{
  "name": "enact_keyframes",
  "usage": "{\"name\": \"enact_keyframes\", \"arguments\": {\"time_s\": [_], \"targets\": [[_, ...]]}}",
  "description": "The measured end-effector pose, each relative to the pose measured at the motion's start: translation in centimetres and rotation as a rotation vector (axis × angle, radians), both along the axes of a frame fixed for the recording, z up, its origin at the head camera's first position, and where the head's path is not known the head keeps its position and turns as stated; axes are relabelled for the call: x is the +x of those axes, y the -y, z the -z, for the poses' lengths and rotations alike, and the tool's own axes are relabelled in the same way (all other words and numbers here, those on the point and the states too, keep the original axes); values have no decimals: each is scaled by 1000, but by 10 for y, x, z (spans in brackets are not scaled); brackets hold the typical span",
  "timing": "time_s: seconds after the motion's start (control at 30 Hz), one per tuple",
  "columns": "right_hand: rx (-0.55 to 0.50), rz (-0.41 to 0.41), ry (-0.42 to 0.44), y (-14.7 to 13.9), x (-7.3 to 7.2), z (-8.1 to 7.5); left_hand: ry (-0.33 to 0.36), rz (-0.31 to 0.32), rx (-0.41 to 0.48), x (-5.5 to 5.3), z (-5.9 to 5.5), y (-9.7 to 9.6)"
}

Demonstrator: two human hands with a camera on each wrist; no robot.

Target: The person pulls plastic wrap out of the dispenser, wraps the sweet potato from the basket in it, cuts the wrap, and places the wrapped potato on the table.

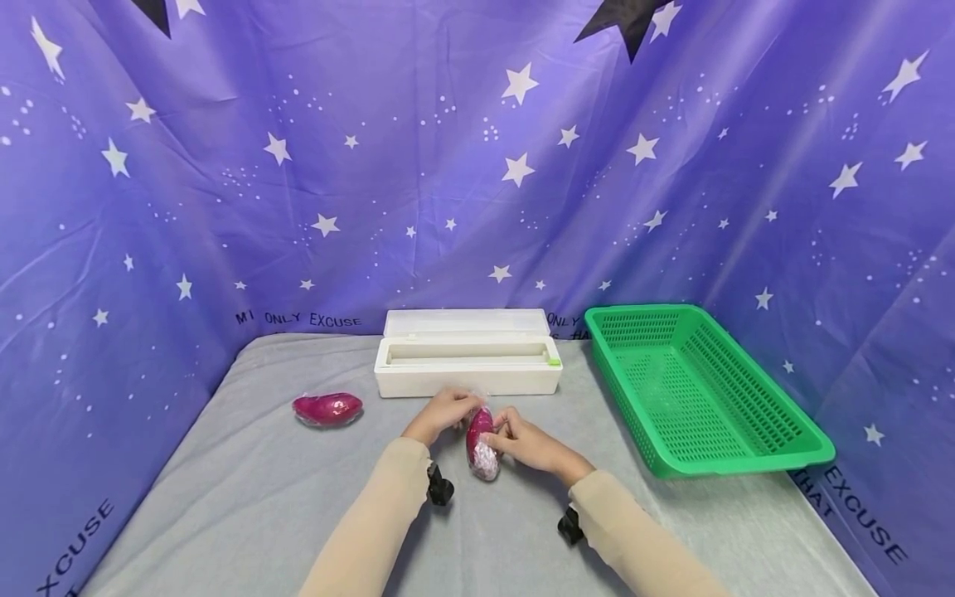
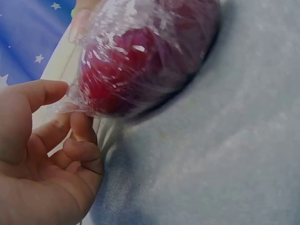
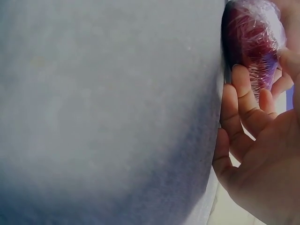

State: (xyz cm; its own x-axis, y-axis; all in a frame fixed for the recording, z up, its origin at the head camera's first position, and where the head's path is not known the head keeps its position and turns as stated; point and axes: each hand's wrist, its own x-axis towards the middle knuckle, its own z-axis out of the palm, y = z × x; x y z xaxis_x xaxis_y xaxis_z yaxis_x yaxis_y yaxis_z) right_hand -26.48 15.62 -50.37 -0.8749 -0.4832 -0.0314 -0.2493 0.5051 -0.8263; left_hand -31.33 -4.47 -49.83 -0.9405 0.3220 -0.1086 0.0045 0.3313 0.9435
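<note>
A purplish-red sweet potato point(image 1: 481, 444) wrapped in clear, crinkled plastic film lies on the cloth between my hands. At its far end my left hand point(image 1: 450, 408) pinches the loose tail of the plastic film point(image 2: 70, 105) between thumb and fingers; the other fingers curl in below. From the right side, my right hand point(image 1: 531, 444) holds the sweet potato, thumb on top and fingers along its flank. The right wrist view shows those fingertips point(image 3: 241, 77) against the wrapped surface. Away to the left lies a second film-wrapped sweet potato point(image 1: 328, 410), untouched.
Just beyond my hands stands a white cling film dispenser point(image 1: 466, 383), lid raised, with a green slider point(image 1: 555, 362) at its right end. A green perforated basket point(image 1: 642, 431) sits on the right. Grey cloth point(image 1: 246, 514) covers the table; a starry purple curtain point(image 1: 448, 207) surrounds it.
</note>
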Motion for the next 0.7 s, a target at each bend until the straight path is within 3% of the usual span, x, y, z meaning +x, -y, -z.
{"name": "enact_keyframes", "arguments": {"time_s": [0.2, 0.37, 0.53, 0.7], "targets": [[1, 18, 21, 1, -1, 0, 1, -25, 56, -3, 4, -1], [-10, 27, 64, -1, -4, 1, -29, 18, 67, -2, 7, 2], [-74, -14, 102, -3, -8, 1, -102, 81, 34, 1, 7, 7], [-94, -18, 100, -3, -8, 2, -162, 87, -22, 3, 5, 10]]}}
